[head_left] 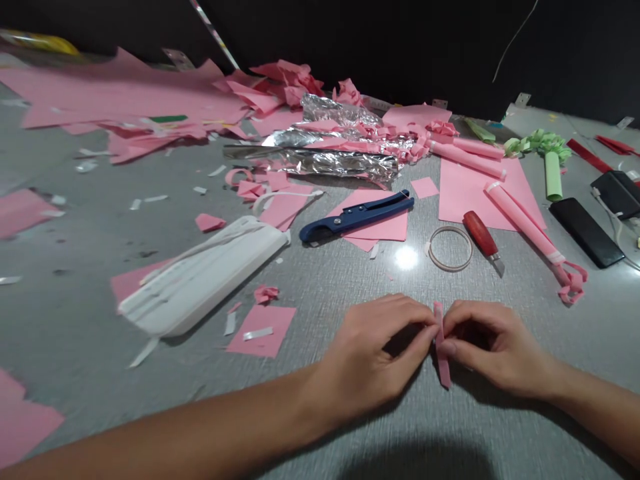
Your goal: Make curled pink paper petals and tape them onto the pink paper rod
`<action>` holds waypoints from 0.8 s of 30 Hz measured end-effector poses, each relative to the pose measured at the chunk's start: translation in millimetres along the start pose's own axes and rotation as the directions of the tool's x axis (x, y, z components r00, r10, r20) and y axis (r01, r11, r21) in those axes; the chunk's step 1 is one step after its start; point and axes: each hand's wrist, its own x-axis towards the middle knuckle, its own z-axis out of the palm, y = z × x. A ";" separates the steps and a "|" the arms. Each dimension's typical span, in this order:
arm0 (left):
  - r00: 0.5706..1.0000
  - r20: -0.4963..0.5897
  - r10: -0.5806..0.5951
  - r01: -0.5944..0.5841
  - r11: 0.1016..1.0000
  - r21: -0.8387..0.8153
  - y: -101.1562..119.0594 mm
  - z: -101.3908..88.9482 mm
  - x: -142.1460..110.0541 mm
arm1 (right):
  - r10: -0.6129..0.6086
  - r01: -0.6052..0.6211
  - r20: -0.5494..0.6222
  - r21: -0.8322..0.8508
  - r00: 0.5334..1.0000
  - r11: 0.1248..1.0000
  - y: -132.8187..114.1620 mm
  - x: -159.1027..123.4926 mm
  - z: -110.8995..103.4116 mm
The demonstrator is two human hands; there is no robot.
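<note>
Between my two hands stands a narrow pink paper strip (443, 369), roughly upright in the picture. My left hand (377, 350) pinches its left edge with thumb and index finger. From the other side, my right hand (495, 347) grips the same strip between thumb and fingertips. The fingers cover the strip's middle; its top tip and lower end show. Beyond my hands lie a ring of thin wire or cord (451, 268) and a red-handled knife (483, 235) with a short blade.
A white oblong object (210, 280) and blue cutting pliers (357, 217) lie to the left. Farther back are crumpled silver foil (330, 163), pink paper sheets (135, 93) and rolled pink paper tubes (523, 220). A black phone (586, 232) and green paper roll (553, 177) are at right.
</note>
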 end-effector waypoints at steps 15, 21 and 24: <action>0.999 0.033 0.028 -0.028 0.999 0.017 -1.5 0.5 -0.3 | -0.025 0.023 -0.027 -0.091 0.999 0.996 1.4 0.5 2.2; 0.999 0.035 -0.025 0.024 1.000 0.018 2.1 1.5 2.6 | 0.008 -0.012 -0.035 -0.094 0.999 0.996 -0.5 1.5 4.8; 0.999 0.033 -0.016 0.015 1.000 0.023 1.5 1.9 1.9 | -0.002 0.000 -0.027 -0.082 1.000 0.997 0.0 1.6 4.1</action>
